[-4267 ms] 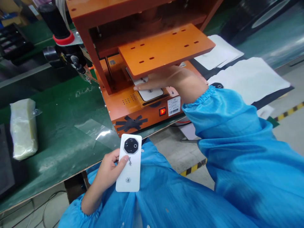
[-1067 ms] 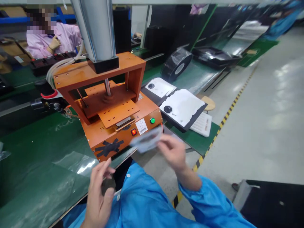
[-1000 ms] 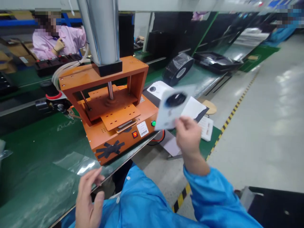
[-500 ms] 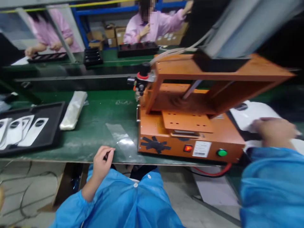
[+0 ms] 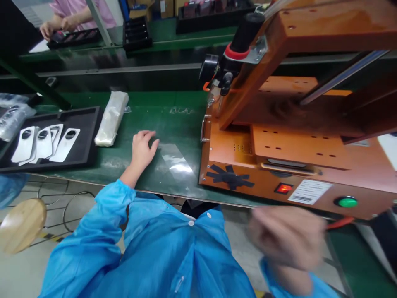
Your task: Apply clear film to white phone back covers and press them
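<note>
Even overhead light fell brightly on the green belt, glaring off a clear film. The right hand was smeared by motion blur. Edges bowed with wide-angle distortion.

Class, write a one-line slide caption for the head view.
Left hand rests open on the green bench beside clear film; blurred right hand hovers before the orange press.

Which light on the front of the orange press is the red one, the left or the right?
The left one: the small square red switch beside the barcode label. The round button further right is green.
</note>
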### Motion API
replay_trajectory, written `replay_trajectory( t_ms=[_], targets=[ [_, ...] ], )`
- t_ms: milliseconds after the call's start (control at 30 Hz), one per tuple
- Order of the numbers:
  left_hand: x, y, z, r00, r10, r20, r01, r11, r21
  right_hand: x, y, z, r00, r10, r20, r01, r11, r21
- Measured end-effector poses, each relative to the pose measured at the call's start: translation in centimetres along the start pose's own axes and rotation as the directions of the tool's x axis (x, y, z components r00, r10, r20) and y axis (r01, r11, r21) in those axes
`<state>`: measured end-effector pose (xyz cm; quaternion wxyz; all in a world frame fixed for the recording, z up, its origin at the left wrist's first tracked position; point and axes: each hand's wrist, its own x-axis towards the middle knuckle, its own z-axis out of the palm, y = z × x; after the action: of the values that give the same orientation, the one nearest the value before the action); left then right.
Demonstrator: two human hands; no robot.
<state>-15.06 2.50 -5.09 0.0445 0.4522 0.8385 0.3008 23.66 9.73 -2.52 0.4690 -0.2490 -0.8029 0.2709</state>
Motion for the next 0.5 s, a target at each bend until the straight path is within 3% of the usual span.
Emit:
replay_trajectory(
  t_ms=[67,167,233,333,433,500],
  targets=[
    [1.8,0.1,0.6,0.997,-0.014,0.079,0.003,0.990,0.139,-1.4,-2.4,3.9,0.977,-0.188,0.104,0.189,0.982,0.005],
    [1.8,0.0,0.8,0.979,-0.020,0.205,-0.027,0.975,0.220,-1.1,-4.9,9.7,0.951,-0.226,0.212,0.211,0.973,0.088],
    [0.8,-0.4,0.4,0.973,0.006,0.231,-0.040,0.989,0.144,0.3,-5.2,12.8,0.962,-0.150,0.227,0.131,0.987,0.096],
    [-1.4,-1.1,-0.5,0.976,0.065,0.207,-0.045,0.994,-0.099,2.8,-4.0,16.4,0.972,0.023,0.234,-0.032,0.999,0.034],
    [-3.9,-1.4,-1.2,0.974,0.096,0.207,-0.035,0.959,-0.281,4.3,-2.5,19.3,0.938,0.170,0.303,-0.190,0.981,0.035],
    [-5.7,-1.2,-1.5,0.968,0.080,0.238,0.028,0.906,-0.422,4.6,-2.0,20.7,0.899,0.238,0.367,-0.314,0.935,0.163]
  ],
)
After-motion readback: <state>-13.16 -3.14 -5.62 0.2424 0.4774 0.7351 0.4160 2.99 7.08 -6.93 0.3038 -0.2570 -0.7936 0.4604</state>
